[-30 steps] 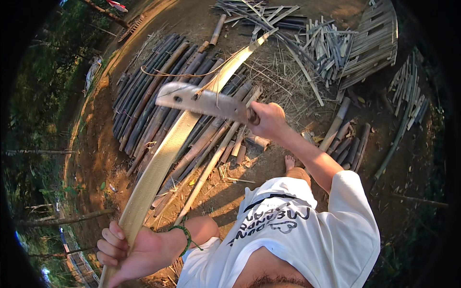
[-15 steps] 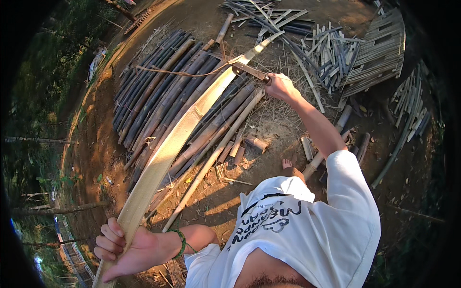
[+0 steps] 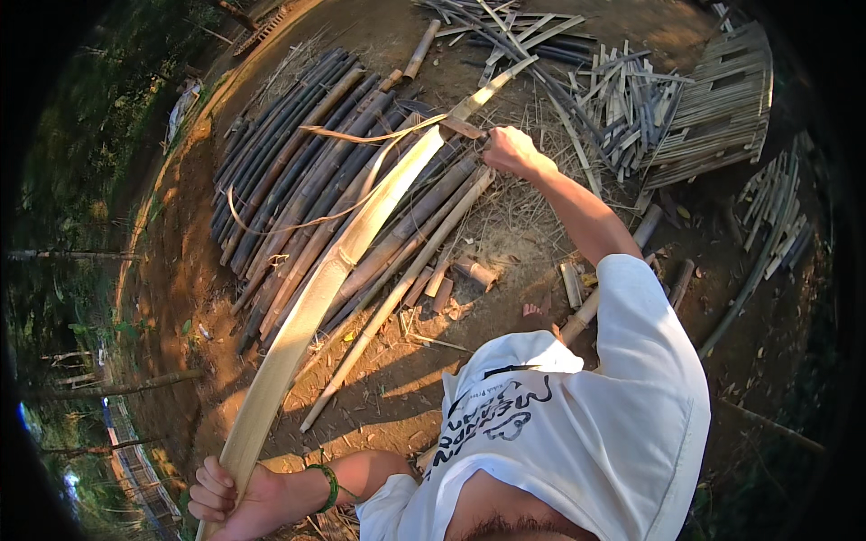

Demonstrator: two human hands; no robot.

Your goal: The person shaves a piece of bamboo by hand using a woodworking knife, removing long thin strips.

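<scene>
A long, pale split bamboo strip (image 3: 302,316) runs slantwise from the lower left to the upper middle. My left hand (image 3: 236,500), with a green bracelet at its wrist, is wrapped round the near end. Near the far end, my right hand (image 3: 516,151) is closed on the handle of a knife (image 3: 463,127). Its broad blade lies across the strip, and the fingers hide most of the handle. Thin curled bamboo shavings (image 3: 365,137) hang to the left of the blade, and one long curl loops down over the poles.
Dark bamboo poles (image 3: 316,153) lie stacked beyond the strip. Split slats (image 3: 631,108) are heaped at the far right beside a slatted bamboo panel (image 3: 722,104). Short cut pieces (image 3: 475,272) and straw litter the dirt. A bare foot (image 3: 535,311) stands near the middle.
The knife has slid a little toward the strip's far end, with my right hand. More shaving has curled off leftward, and a long loop now hangs lower. My left hand has shifted slightly down.
</scene>
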